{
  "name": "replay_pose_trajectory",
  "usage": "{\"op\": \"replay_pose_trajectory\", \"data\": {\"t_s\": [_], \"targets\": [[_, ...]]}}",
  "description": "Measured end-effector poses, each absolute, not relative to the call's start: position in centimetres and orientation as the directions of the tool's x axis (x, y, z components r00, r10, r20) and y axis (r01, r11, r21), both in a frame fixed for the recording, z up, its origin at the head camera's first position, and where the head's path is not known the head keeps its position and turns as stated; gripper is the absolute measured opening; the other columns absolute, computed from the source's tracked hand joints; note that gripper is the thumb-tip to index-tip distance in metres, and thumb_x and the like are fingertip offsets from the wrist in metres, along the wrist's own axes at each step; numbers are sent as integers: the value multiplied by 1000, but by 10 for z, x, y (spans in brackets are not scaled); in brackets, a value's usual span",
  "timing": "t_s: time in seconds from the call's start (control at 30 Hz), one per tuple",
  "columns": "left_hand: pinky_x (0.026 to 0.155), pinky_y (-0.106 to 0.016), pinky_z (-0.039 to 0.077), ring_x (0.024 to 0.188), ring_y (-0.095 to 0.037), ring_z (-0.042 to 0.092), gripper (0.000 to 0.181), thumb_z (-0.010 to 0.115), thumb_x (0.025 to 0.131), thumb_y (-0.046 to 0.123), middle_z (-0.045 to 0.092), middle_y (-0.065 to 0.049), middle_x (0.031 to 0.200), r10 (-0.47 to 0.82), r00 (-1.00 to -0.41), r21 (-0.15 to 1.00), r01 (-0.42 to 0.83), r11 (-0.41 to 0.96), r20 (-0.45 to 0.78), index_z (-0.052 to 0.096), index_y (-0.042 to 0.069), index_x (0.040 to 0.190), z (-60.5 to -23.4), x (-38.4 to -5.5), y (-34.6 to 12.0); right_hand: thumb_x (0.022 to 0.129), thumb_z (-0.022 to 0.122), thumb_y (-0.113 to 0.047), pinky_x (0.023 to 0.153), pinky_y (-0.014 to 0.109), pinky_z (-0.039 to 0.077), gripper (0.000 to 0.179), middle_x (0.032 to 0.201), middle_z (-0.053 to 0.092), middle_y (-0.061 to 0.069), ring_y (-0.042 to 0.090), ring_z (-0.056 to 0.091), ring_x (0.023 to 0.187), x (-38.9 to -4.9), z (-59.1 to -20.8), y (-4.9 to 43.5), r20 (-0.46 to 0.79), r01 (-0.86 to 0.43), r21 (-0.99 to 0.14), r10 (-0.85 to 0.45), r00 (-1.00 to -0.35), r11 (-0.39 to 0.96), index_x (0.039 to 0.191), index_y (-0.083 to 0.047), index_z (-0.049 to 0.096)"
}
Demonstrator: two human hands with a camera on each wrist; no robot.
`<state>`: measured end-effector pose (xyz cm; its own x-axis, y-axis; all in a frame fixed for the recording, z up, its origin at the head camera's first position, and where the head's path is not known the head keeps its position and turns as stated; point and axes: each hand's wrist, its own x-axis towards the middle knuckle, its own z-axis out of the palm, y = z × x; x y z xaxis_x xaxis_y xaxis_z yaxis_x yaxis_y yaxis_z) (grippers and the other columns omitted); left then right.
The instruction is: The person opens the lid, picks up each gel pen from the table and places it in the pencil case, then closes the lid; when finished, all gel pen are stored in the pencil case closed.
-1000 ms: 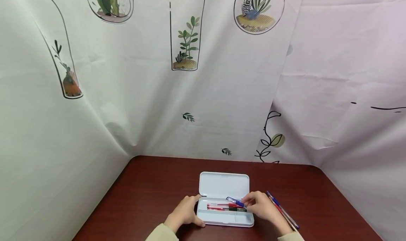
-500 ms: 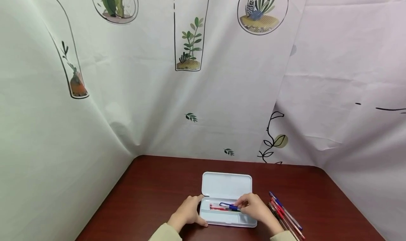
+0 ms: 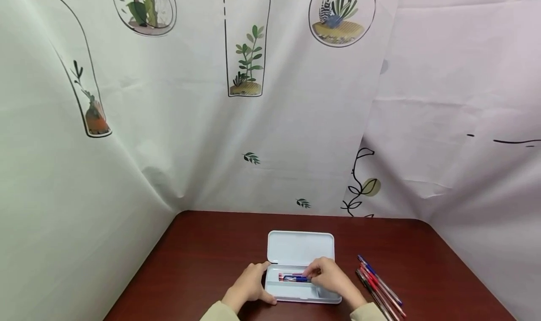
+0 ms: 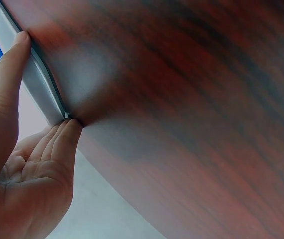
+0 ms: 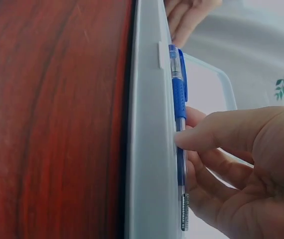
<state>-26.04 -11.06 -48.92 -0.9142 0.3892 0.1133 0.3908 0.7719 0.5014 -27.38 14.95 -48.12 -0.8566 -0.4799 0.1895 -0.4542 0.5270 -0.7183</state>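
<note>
A white pencil case lies on the table with its lid folded back. My left hand holds its left end, thumb along the front side and fingers at the back corner. In the right wrist view, my right hand pinches a blue capped gel pen between thumb and fingers, just over the case's front wall. The head view shows that pen lengthwise at the case's back compartment, beside a pen with red parts. My right fingers hide the pens' right ends.
To the right of the case, several loose pens, blue, red and dark, lie side by side on the dark red wooden table. A white cloth printed with plants hangs behind and on both sides.
My right hand has moved left and lowered the blue pen, which was tilted over the case, to lie level with the compartment. My left hand stays at the case's left end.
</note>
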Motion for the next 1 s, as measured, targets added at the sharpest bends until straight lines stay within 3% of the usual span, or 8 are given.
{"op": "replay_pose_trajectory", "data": {"t_s": [0.23, 0.43, 0.77, 1.0], "targets": [[89, -42, 53, 101, -31, 64, 93, 96, 51, 35, 69, -18, 110, 407, -902, 494, 420, 761, 140, 59, -4, 127, -494, -262, -114, 69, 69, 10, 60, 19, 45, 22, 77, 68, 0, 0, 53, 69, -271, -485, 144, 209, -462, -694, -459, -863, 552, 85, -3, 77], [87, -40, 53, 98, -24, 65, 91, 97, 52, 32, 69, -17, 111, 422, -896, 520, 429, 739, 139, 60, -4, 126, -493, -265, -115, 76, 76, 0, 61, 19, 47, 12, 78, 69, 0, -2, 54, 69, -273, -484, 141, 246, -462, -692, -421, -873, 555, 88, -3, 77], [90, -44, 52, 104, -28, 64, 92, 96, 53, 33, 67, -19, 116, 426, -898, 540, 416, 732, 115, 58, -6, 127, -492, -267, -114, 78, 79, -7, 62, 19, 50, 13, 79, 70, -1, -3, 56, 69, -275, -483, 150, 271, -466, -703, -404, -874, 537, 89, -1, 77], [87, -39, 53, 98, -21, 64, 90, 96, 53, 34, 69, -14, 113, 432, -893, 539, 429, 725, 129, 60, -4, 126, -492, -269, -114, 79, 79, -8, 64, 19, 50, 13, 80, 71, -2, -3, 57, 70, -275, -481, 159, 263, -454, -702, -392, -881, 549, 91, -4, 77]]}}
